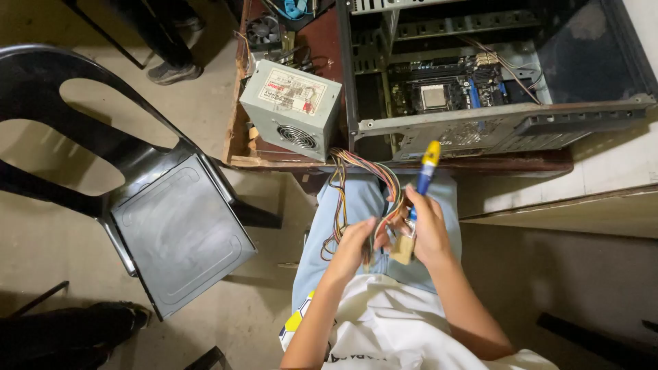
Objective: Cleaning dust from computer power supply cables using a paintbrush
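Connector [403, 249] half hidden btwn left hand [355, 241] & right hand [426, 229].

Above our hands, the grey metal power supply box [291, 109] and open computer case [493, 89] block us; bare floor [548, 274] lies free rightward.

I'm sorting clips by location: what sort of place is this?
Probably an informal computer repair spot: an open computer case and a grey power supply sit on a worn wooden table, with a black plastic chair beside it.
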